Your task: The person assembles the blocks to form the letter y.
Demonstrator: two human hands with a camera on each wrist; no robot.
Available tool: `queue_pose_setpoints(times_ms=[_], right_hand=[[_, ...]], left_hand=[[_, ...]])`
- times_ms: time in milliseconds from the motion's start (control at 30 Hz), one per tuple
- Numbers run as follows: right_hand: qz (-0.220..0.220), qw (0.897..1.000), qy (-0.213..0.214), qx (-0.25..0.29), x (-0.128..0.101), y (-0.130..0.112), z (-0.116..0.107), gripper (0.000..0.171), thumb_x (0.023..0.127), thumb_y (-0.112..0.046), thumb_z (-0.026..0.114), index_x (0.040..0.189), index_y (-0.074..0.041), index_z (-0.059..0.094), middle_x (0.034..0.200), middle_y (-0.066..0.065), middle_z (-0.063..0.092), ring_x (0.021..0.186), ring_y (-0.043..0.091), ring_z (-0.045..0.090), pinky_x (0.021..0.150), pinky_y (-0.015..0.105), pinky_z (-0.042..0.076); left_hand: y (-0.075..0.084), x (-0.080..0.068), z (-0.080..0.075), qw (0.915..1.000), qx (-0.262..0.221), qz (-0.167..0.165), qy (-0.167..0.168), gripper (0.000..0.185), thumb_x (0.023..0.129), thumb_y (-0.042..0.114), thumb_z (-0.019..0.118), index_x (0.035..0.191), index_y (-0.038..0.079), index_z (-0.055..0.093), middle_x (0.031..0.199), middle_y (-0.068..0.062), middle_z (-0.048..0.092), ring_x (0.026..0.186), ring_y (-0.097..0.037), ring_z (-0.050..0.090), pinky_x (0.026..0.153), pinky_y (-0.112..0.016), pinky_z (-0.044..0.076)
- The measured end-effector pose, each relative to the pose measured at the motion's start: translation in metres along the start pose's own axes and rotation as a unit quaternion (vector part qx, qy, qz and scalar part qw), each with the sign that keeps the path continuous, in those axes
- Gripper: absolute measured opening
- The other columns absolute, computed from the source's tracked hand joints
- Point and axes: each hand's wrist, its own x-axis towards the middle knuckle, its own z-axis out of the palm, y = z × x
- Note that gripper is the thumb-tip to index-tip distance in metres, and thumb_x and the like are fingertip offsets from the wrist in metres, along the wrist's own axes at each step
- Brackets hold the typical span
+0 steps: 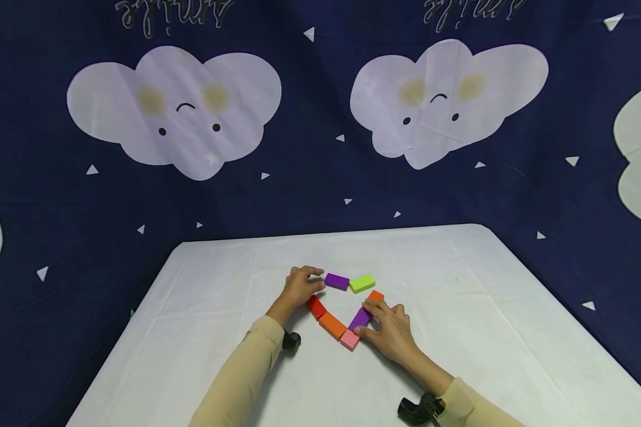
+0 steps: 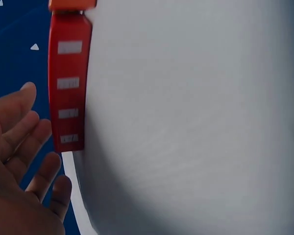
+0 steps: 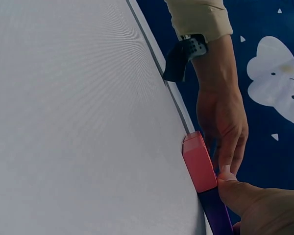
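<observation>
My left hand [image 1: 300,287] has its fingers extended beside the left end of a purple block [image 1: 337,281], thumb and index finger apart. Just below that hand lies a red block [image 1: 316,308], which carries white labels in the left wrist view. My right hand [image 1: 392,332] holds another purple block [image 1: 360,320] between thumb and fingertips. A pink block [image 1: 349,340] meets its lower end, and an orange block [image 1: 375,296] sits at its upper end, partly behind the fingers. In the right wrist view the thumb lies along the blocks' side, near the pink block [image 3: 200,164].
A second orange block [image 1: 333,326] links the red and pink blocks. Beyond the hands, a lime-green block [image 1: 362,283] adjoins the far purple one. Together they form a rough ring on the white table [image 1: 459,284]. Behind the table hangs a dark blue cloth [image 1: 310,118] with clouds.
</observation>
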Motion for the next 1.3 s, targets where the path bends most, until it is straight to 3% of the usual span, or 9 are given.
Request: queue_pose_setpoints(times_ms=[233, 667, 833, 1133, 1300], right_hand=[[-0.002, 1.000, 0.002, 0.000, 0.001, 0.000, 0.002, 0.059, 0.071, -0.042, 0.077, 0.122, -0.014, 0.064, 0.123, 0.001, 0.062, 0.082, 0.018, 0.038, 0.069, 0.030, 0.024], [-0.011, 1.000, 0.010, -0.002, 0.001, -0.003, 0.000, 0.059, 0.071, -0.044, 0.077, 0.121, -0.014, 0.065, 0.123, -0.001, 0.062, 0.081, 0.018, 0.038, 0.069, 0.030, 0.025], [-0.007, 1.000, 0.007, -0.001, 0.001, -0.002, 0.001, 0.059, 0.071, -0.044, 0.076, 0.121, -0.015, 0.065, 0.124, -0.001, 0.061, 0.082, 0.018, 0.038, 0.069, 0.030, 0.025], [0.000, 1.000, 0.004, -0.001, 0.000, 0.000, 0.001, 0.058, 0.072, -0.044, 0.076, 0.120, -0.015, 0.065, 0.124, -0.002, 0.061, 0.083, 0.018, 0.038, 0.069, 0.031, 0.025], [-0.002, 1.000, 0.009, -0.002, -0.001, 0.001, 0.000, 0.058, 0.071, -0.044, 0.077, 0.120, -0.015, 0.065, 0.123, -0.002, 0.062, 0.082, 0.018, 0.037, 0.069, 0.030, 0.025]], left_hand=[[-0.001, 0.009, -0.002, 0.9991, -0.026, 0.001, -0.034, 0.037, 0.082, 0.017, 0.072, 0.118, 0.013, 0.066, 0.116, -0.016, 0.057, 0.109, -0.029, 0.049, 0.093, -0.043, 0.040], [0.000, 0.025, -0.001, 0.9937, 0.008, -0.027, -0.109, 0.039, 0.084, 0.015, 0.069, 0.122, 0.021, 0.064, 0.119, -0.012, 0.053, 0.105, -0.022, 0.046, 0.096, -0.041, 0.037], [0.002, 0.027, 0.000, 0.9928, 0.004, -0.030, -0.116, 0.038, 0.084, 0.016, 0.069, 0.121, 0.021, 0.064, 0.122, -0.012, 0.052, 0.107, -0.024, 0.046, 0.098, -0.044, 0.037], [0.004, 0.032, 0.004, 0.9932, 0.044, 0.018, -0.106, 0.032, 0.082, 0.014, 0.071, 0.114, 0.017, 0.069, 0.121, -0.003, 0.062, 0.101, -0.020, 0.044, 0.086, -0.034, 0.036], [0.003, 0.032, 0.005, 0.9936, 0.038, 0.020, -0.104, 0.030, 0.082, 0.012, 0.070, 0.112, 0.015, 0.069, 0.119, -0.004, 0.063, 0.101, -0.020, 0.044, 0.088, -0.036, 0.037]])
